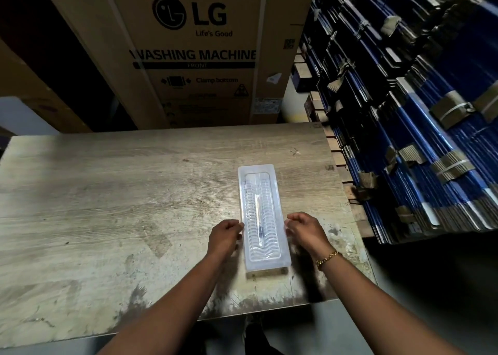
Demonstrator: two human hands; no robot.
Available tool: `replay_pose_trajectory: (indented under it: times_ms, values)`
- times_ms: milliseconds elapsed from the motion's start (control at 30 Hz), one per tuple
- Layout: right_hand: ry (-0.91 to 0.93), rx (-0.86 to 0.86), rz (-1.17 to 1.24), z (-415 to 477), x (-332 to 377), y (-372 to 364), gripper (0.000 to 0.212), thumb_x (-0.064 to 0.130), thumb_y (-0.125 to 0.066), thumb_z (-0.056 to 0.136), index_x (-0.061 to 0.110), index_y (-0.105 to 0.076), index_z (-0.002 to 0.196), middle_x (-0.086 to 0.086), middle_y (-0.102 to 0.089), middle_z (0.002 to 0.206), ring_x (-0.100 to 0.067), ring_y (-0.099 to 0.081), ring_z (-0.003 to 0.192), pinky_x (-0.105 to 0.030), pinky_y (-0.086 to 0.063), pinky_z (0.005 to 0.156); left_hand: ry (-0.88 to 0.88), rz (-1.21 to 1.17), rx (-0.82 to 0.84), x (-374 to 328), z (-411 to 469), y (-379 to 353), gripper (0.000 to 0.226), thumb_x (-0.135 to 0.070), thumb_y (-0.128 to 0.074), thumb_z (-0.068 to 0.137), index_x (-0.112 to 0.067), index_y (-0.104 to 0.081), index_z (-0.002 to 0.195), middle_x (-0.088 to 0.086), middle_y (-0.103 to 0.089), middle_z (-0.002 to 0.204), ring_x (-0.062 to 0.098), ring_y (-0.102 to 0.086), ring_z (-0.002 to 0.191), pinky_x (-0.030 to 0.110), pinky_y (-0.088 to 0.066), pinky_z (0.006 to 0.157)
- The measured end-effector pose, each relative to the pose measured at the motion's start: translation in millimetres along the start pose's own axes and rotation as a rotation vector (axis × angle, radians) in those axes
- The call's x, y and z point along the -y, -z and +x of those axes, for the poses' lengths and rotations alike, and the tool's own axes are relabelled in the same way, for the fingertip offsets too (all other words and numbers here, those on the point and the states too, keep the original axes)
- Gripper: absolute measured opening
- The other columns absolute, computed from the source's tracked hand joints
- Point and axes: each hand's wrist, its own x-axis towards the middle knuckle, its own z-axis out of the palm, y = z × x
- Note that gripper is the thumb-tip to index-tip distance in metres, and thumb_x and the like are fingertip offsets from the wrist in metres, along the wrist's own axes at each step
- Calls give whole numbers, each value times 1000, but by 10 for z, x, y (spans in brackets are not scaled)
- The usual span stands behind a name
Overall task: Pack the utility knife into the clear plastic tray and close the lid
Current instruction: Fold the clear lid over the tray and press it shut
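Note:
A long clear plastic tray [262, 217] lies lengthwise on the wooden table [121, 206], right of centre, with its lid lying flat over it. Through the ribbed plastic a slim utility knife [259, 224] shows along the middle, with a dark part toward its near end. My left hand [225, 234] rests against the tray's left edge with curled fingers. My right hand [303, 229] sits at the tray's right edge, fingers curled and touching the rim. A gold bracelet is on the right wrist.
A large cardboard washing machine box [194, 50] stands behind the table. Stacks of blue and black bundled flat packs [420, 128] on a pallet fill the right side, close to the table's right edge. The table's front edge runs near my body.

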Motion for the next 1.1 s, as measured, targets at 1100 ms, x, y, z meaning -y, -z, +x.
replay_pose_trajectory:
  times_ms: [1100]
  values:
    - [-78,7,4,570,460,-137,26,22,-66,82,0,-68,96,-11,-67,77,-25,-61,67,-34,-49,58,1,-32,27,-531,435,-64,15,-18,-66,86,-9,-72,96,8,-71,86,25,-64,76,37,-53,70]
